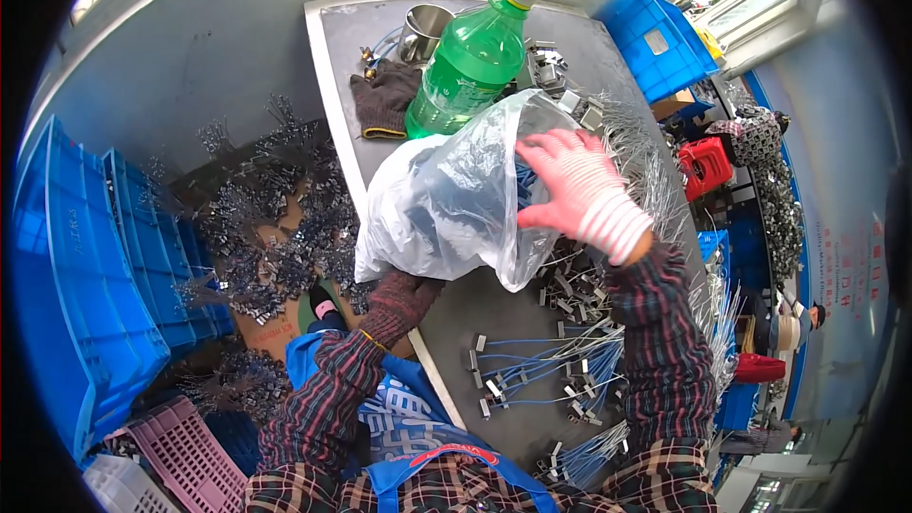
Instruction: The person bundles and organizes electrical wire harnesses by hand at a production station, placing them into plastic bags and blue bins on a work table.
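Note:
A white, partly see-through plastic bag (pixel 432 199) lies slantwise over the table's left edge, its mouth facing right. My left hand (pixel 404 306), in a dark reddish knitted glove, grips the bag's lower side; its fingertips are hidden beneath the plastic. At the mouth is my right hand (pixel 581 180) in a pink glove with a white-striped cuff, thumb and fingers spread apart. Blue pieces (pixel 523 179) show inside, between thumb and fingers. Below the bag, blue wires with metal clips (pixel 541 366) are spread on the grey table (pixel 442 337).
Behind the bag stand a green bottle (pixel 475 62), a metal cup (pixel 424 32) and a dark glove (pixel 385 100). Silvery wire bundles (pixel 646 147) line the table's right side. On the left are blue crates (pixel 90 266), a pink crate (pixel 185 451) and heaped clip parts (pixel 256 228).

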